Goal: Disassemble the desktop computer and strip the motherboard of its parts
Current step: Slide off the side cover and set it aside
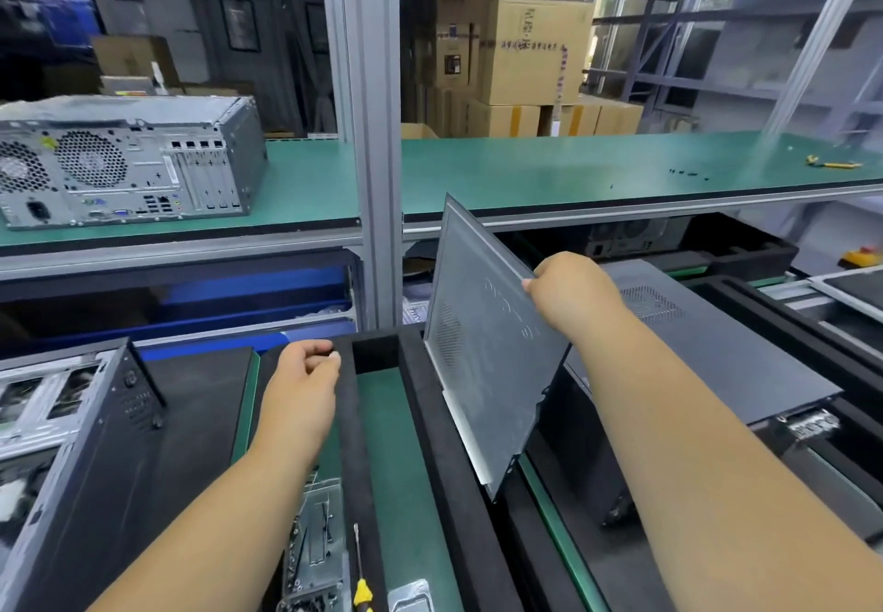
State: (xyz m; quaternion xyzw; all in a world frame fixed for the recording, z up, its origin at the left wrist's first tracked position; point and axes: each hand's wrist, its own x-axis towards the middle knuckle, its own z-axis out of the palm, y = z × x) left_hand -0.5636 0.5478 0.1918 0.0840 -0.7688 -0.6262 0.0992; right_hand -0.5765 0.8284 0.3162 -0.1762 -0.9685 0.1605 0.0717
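Green mats cover a long work shelf (549,172) at the back, and brown cardboard boxes (530,57) are stacked up behind it. On the left of that shelf lies a grey desktop computer (129,162), with its back side and round fan holes facing us. On the right end of the shelf there are some tiny black screws (688,173) and a small yellow tool (834,164). Lower down and closer, the right hand (568,291) grips the top edge of a flat grey metal side panel (492,339). Its fingers are curled round the edge. The panel is tilted up, and its low end is down by a black foam tray (444,444). Just behind the panel is a dark computer case (707,353) lying flat. The left hand (306,382) is near the top of a black foam wall, with its fingers curled in. I cannot tell if it holds something small. At the far left sits another computer case (81,420), open on one side. Near the bottom, a screwdriver (360,573) with a yellow handle lies on the green mat, next to a shiny metal bracket (315,559).
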